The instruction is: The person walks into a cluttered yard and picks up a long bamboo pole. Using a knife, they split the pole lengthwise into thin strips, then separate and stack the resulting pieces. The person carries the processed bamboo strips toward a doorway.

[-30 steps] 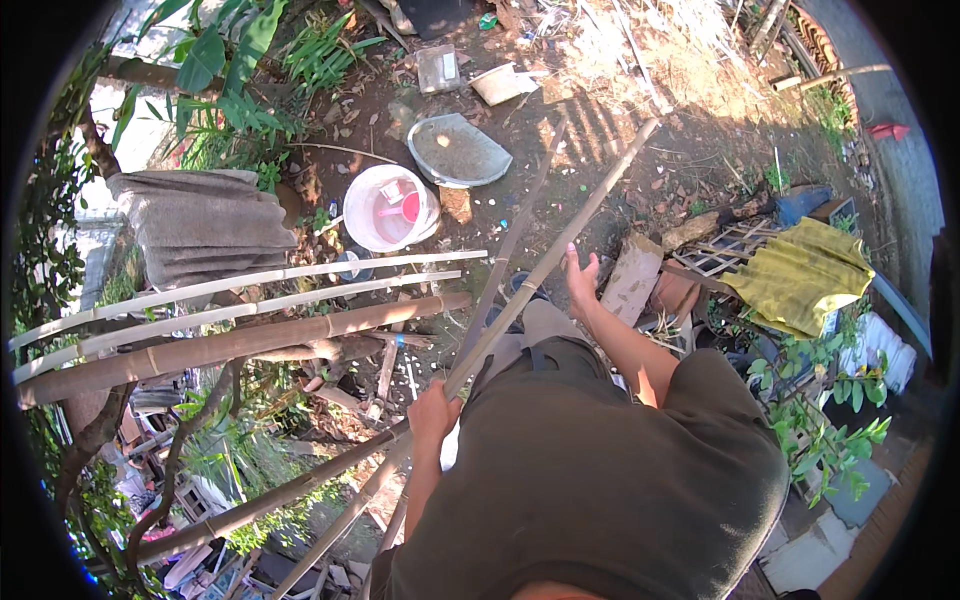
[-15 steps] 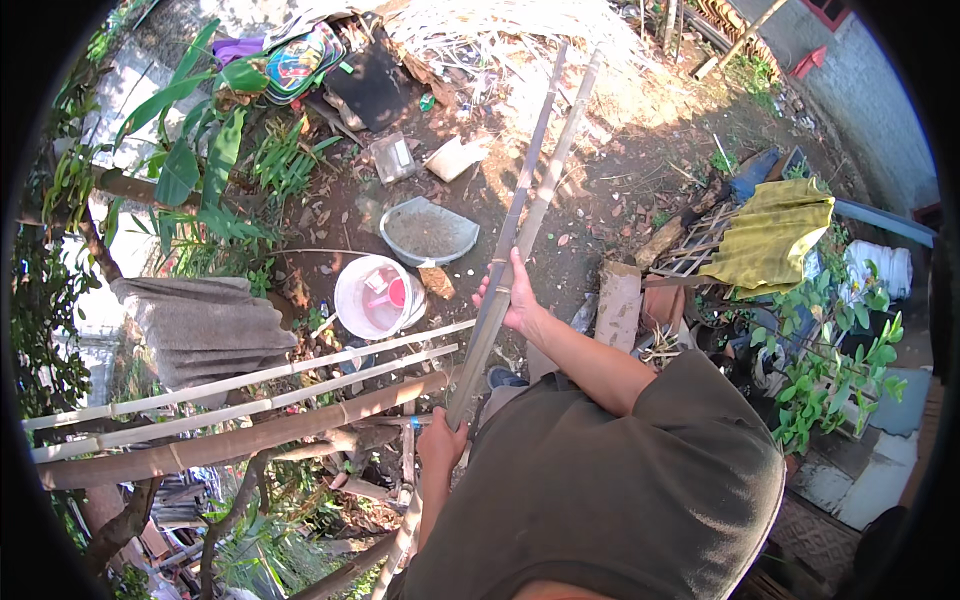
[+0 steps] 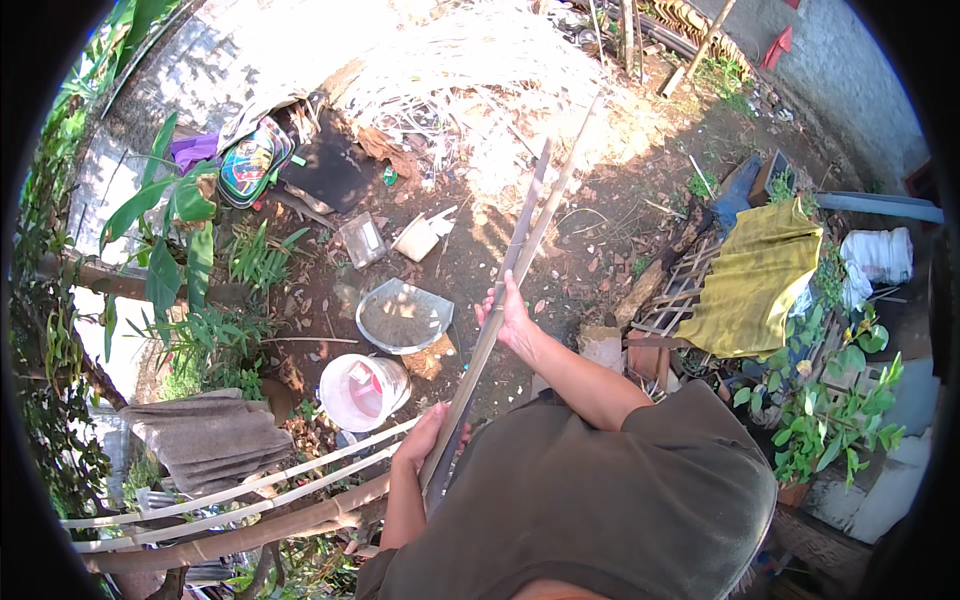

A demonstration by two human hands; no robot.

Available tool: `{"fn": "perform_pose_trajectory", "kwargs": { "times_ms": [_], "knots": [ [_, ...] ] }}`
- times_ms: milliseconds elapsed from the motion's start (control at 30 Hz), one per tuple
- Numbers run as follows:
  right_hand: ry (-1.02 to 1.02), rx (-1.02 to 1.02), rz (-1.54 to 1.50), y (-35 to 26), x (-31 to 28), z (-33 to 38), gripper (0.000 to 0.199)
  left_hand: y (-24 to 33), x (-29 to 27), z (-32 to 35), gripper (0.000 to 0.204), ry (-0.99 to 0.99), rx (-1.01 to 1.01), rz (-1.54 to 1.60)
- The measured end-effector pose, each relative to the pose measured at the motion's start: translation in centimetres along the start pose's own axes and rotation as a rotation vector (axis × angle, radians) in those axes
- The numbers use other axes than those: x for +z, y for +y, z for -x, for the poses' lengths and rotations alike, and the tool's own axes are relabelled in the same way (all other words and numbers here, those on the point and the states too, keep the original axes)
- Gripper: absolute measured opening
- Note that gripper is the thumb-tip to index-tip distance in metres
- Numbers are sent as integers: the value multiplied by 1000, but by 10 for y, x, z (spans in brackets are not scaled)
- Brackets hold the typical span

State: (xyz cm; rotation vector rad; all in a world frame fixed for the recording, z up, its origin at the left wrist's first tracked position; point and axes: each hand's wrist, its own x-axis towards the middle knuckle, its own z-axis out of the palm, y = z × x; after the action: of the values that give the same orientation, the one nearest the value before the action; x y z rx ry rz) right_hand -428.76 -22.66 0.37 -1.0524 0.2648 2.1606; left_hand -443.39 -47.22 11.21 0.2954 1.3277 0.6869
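Two long split bamboo strips [image 3: 535,235] slant from my body toward the far ground, lying together near my hands and parting slightly toward their tips. One tip reaches farther than the other. My right hand [image 3: 508,315] is closed around them at mid-length, thumb on top. Closer to me, my left hand [image 3: 422,438] grips the same strips near their lower end, which passes down beside my dark shirt. Two pale bamboo strips [image 3: 300,463] and a thicker brown bamboo pole [image 3: 250,535] run out to the left, their right ends close to my left forearm.
A white bucket [image 3: 340,395] with a pink item inside and a grey basin [image 3: 380,325] stand on the soil ahead. Pale shavings [image 3: 450,90] cover the far ground. A grey cloth [image 3: 205,440] hangs at left, a yellow cloth [image 3: 755,285] at right beside leafy plants [image 3: 830,420].
The view has tilted upward. My left hand sits higher along the strips, whose lower ends now extend below it. Their far tips, nearly level before, are now uneven.
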Motion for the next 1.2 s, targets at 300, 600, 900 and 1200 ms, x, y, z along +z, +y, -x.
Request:
{"fn": "perform_pose_trajectory", "kwargs": {
  "times_ms": [300,600,900,1200],
  "knots": [
    [112,-171,70,-186,39,-72,55,130,79,-129,38,-78,53,-385],
    [67,-270,33,-342,82,-156,56,293,140,-270,64,74,431,-573],
    [-45,-511,-103,-554,125,-204,51,617,305,-360,93,-907,536,847],
    [-38,-688,-305,-735,151,-189,46,745,501,-474,108,-1061,550,627]
  ]
}}
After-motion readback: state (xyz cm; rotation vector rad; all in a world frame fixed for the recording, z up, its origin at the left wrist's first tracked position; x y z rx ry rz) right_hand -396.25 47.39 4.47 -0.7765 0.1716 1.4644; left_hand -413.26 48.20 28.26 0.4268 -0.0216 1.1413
